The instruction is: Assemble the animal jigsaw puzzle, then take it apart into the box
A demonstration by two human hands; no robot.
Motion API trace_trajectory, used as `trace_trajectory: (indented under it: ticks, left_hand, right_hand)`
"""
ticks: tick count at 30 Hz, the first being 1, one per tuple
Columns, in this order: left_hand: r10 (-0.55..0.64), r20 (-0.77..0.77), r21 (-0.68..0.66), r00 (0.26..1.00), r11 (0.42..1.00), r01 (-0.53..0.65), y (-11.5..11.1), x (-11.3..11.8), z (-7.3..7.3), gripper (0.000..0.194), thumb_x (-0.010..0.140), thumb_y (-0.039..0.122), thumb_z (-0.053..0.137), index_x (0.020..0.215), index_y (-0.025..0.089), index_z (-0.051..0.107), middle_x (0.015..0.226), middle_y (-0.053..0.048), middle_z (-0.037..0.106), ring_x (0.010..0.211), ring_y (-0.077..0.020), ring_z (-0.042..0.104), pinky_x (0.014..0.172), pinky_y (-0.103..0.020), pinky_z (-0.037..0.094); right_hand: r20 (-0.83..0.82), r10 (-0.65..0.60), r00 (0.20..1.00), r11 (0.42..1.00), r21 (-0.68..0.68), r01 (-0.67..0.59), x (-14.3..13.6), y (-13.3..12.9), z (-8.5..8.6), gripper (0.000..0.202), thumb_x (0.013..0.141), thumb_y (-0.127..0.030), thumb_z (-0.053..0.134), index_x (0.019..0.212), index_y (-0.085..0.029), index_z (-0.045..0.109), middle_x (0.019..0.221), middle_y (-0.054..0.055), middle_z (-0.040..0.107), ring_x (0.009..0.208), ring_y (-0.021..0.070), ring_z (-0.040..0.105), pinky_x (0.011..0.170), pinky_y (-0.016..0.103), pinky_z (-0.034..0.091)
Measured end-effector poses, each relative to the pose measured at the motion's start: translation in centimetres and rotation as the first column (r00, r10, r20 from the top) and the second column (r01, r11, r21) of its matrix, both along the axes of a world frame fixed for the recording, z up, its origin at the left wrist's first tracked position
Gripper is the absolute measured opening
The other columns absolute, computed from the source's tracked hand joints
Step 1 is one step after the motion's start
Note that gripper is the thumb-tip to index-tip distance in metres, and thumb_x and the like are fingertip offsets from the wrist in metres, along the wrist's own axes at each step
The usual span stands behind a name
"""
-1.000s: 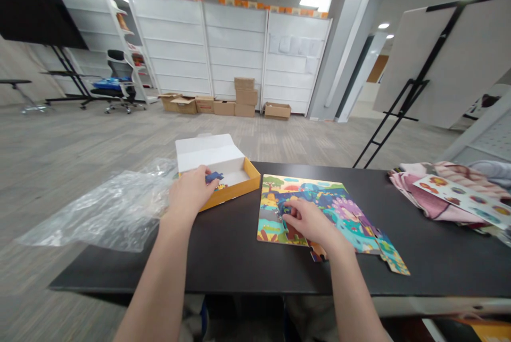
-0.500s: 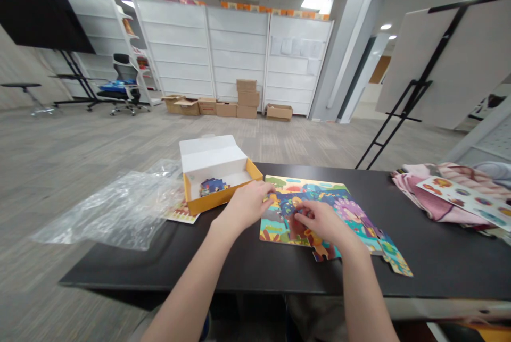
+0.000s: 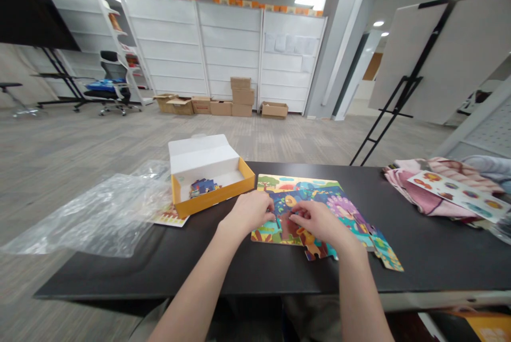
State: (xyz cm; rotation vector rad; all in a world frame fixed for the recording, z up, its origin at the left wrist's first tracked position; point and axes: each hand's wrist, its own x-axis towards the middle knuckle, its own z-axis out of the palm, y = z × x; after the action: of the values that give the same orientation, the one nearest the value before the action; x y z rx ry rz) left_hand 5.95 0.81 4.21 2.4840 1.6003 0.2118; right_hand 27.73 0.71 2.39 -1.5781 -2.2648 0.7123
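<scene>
A colourful animal jigsaw puzzle [image 3: 347,206], partly joined, lies on the black table over a bright picture sheet [image 3: 267,181]. At its left side, my left hand [image 3: 251,211] rests with curled fingers at a dark blue puzzle piece. My right hand [image 3: 315,220] bends over the middle, thumb and fingertips pinched at a piece beside a brown patch; the fingers partly hide it. Joined pieces with an orange-brown figure [image 3: 313,246] stick out toward the front edge, below the right hand. More loose puzzle pieces [image 3: 203,186] lie inside the open yellow box [image 3: 215,198].
Left of the box, a clear plastic bag [image 3: 107,214] overhangs the table [image 3: 215,273] edge and partly covers a printed card [image 3: 171,217]. At the right are pink cloths [image 3: 419,193] with a sticker sheet [image 3: 459,193] on top. Cardboard boxes [image 3: 241,97] stand by the far shelves.
My left hand has moved down from the puzzle's upper left to its left middle. My right hand stays near the same spot on the puzzle. The whole view has shifted slightly.
</scene>
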Motion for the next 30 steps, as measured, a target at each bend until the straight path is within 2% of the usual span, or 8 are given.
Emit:
trace_trajectory:
  ticks: [7, 14, 21, 26, 30]
  left_hand:
    - [-0.031, -0.053, 0.063, 0.998, 0.997, 0.034, -0.26, 0.51, -0.33, 0.014, 0.087, 0.026, 0.061, 0.087, 0.022, 0.075, 0.097, -0.007, 0.076, 0.095, -0.0268, 0.071, 0.073, -0.032, 0.052]
    - [-0.040, -0.081, 0.147, 0.996, 0.988, 0.052, -0.26, 0.71, -0.46, 0.019, 0.091, 0.027, 0.052, 0.089, 0.018, 0.069, 0.094, -0.010, 0.075, 0.088, -0.0268, 0.072, 0.072, -0.033, 0.053]
    - [-0.031, -0.036, 0.114, 0.999, 0.993, 0.035, -0.39, 0.66, -0.27, 0.021, 0.094, 0.027, 0.047, 0.091, 0.018, 0.065, 0.092, -0.010, 0.075, 0.085, -0.0268, 0.072, 0.071, -0.033, 0.051]
    - [-0.025, 0.073, 0.067, 0.997, 0.998, 0.020, -0.40, 0.57, 0.07, 0.014, 0.091, 0.026, 0.052, 0.095, 0.021, 0.065, 0.094, -0.007, 0.075, 0.085, -0.0251, 0.071, 0.071, -0.031, 0.050]
    - [-0.024, 0.083, 0.049, 0.996, 0.999, 0.020, -0.39, 0.48, 0.22, 0.014, 0.091, 0.026, 0.054, 0.095, 0.021, 0.066, 0.095, -0.006, 0.076, 0.086, -0.0246, 0.071, 0.074, -0.031, 0.050]
  right_hand:
    - [-0.037, 0.009, 0.999, 1.000, 0.003, -0.009, 0.19, -0.03, -0.07, 0.021, 0.089, -0.029, 0.061, 0.098, -0.019, 0.076, 0.083, 0.007, 0.076, 0.074, 0.0202, 0.067, 0.064, 0.027, 0.046]
    - [-0.008, 0.001, 1.000, 1.000, 0.000, -0.001, -0.03, 0.11, -0.17, 0.023, 0.084, -0.028, 0.064, 0.102, -0.019, 0.075, 0.080, 0.005, 0.073, 0.068, 0.0181, 0.063, 0.061, 0.027, 0.041]
    - [-0.011, 0.006, 1.000, 1.000, -0.009, -0.006, -0.04, 0.13, -0.14, 0.022, 0.082, -0.026, 0.065, 0.101, -0.019, 0.074, 0.074, 0.001, 0.068, 0.063, 0.0156, 0.058, 0.059, 0.026, 0.039]
    - [-0.021, 0.028, 0.999, 1.000, -0.007, -0.028, 0.00, -0.09, 0.24, 0.025, 0.081, -0.026, 0.067, 0.104, -0.020, 0.074, 0.075, 0.000, 0.066, 0.064, 0.0153, 0.057, 0.059, 0.027, 0.039]
    - [-0.022, 0.019, 1.000, 1.000, -0.008, -0.019, 0.07, -0.03, 0.07, 0.025, 0.080, -0.027, 0.068, 0.104, -0.020, 0.073, 0.075, -0.001, 0.065, 0.063, 0.0146, 0.056, 0.059, 0.026, 0.039]
